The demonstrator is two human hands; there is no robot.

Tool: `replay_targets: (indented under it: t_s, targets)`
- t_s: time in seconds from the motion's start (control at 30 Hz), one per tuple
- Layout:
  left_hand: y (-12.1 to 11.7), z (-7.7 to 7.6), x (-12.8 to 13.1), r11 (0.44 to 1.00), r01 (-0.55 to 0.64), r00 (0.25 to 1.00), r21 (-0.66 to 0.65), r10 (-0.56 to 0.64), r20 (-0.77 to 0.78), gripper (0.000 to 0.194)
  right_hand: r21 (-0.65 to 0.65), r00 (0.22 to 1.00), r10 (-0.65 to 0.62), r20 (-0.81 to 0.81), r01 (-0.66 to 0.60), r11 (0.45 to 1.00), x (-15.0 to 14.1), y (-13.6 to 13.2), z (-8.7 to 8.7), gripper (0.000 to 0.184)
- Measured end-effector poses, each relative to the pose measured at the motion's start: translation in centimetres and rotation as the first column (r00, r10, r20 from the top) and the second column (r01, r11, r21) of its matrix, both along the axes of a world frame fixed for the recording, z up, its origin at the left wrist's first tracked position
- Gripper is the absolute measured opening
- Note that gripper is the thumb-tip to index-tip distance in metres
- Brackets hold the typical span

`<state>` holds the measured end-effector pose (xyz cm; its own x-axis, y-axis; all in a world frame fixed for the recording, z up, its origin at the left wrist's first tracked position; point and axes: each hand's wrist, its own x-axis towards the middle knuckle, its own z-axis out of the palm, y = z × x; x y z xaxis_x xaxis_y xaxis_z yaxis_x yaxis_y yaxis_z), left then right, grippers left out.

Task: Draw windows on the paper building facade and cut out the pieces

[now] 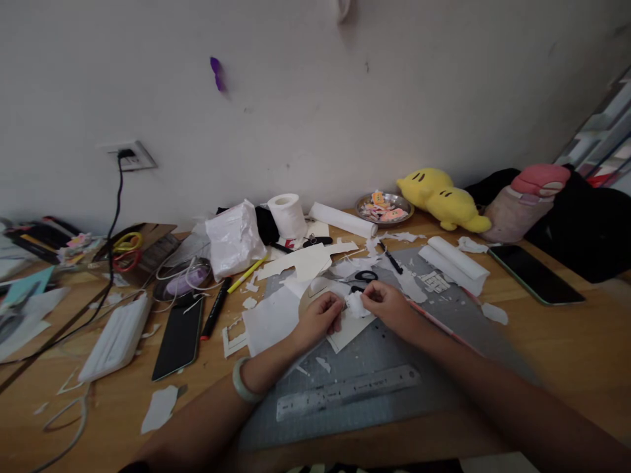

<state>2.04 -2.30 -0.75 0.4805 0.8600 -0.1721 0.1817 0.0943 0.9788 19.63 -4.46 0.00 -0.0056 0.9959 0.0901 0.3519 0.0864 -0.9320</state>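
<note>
White scrap [355, 305] (ragged, crumpled-looking)

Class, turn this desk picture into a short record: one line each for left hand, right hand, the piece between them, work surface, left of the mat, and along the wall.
Left hand: the left hand, fingers curled beside the piece; grip unclear
Right hand: the right hand, fingertips seemingly pinching the piece
Piece: crumpled white paper
Work surface: grey cutting mat, bearing a ruler
Left of mat: black marker
Along wall: paper roll, metal dish, yellow plush toy
</note>
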Motion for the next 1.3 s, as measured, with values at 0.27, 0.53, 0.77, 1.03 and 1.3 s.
replay_targets:
  t_s: [0.27,0.53,0.77,1.03,1.3]
  targets:
    - [0.1,-0.3,-0.1,1.0,0.003,1.0,-0.008,-0.003,0.005,0.026,0.017,0.993,-0.119,-0.024,0.119,0.993,1.5,0.9,0.7,0.017]
    - [0.0,-0.1,-0.1,1.0,-0.007,0.997,0.003,0.007,0.082,0.022,-0.004,0.974,-0.215,-0.066,0.215,0.977,4.8,2.4,1.9,0.024]
    - [0.1,0.1,-0.2,1.0,-0.031,0.999,0.005,0.031,0.038,0.022,-0.014,0.997,0.067,-0.042,-0.067,0.998,1.2,0.4,1.8,0.019]
    - [0.3,0.0,-0.3,1.0,-0.015,0.996,0.001,0.015,0.083,0.034,0.003,0.976,0.203,0.079,-0.204,0.979,-0.2,-1.2,2.5,0.008]
    - [0.2,0.0,-0.3,1.0,0.005,0.993,-0.012,-0.003,0.117,0.029,0.005,0.966,0.224,0.131,-0.226,0.974,-0.4,-1.4,2.6,0.007]
